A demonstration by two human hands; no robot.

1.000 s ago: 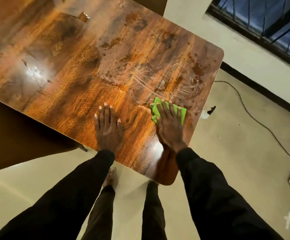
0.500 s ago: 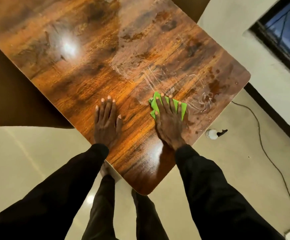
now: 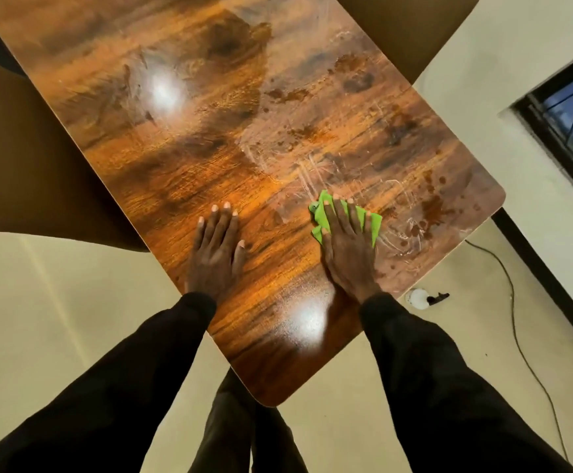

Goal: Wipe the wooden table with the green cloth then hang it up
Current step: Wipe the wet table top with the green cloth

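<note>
The right hand (image 3: 348,254) lies flat, fingers spread, pressing the cloth (image 3: 319,215) to the table (image 3: 209,138); the left hand (image 3: 216,250) rests flat beside it, holding nothing. To wipe well, press evenly and sweep toward the streaks (image 3: 326,172) and spots (image 3: 432,208) just beyond and right of the fingertips. One cloth, one table, two hands.

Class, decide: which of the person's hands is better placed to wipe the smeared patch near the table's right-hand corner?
Right, probably. The right hand presses flat on the green cloth, beside the smeared patch; the left hand rests bare on the wooden table, farther away.
</note>
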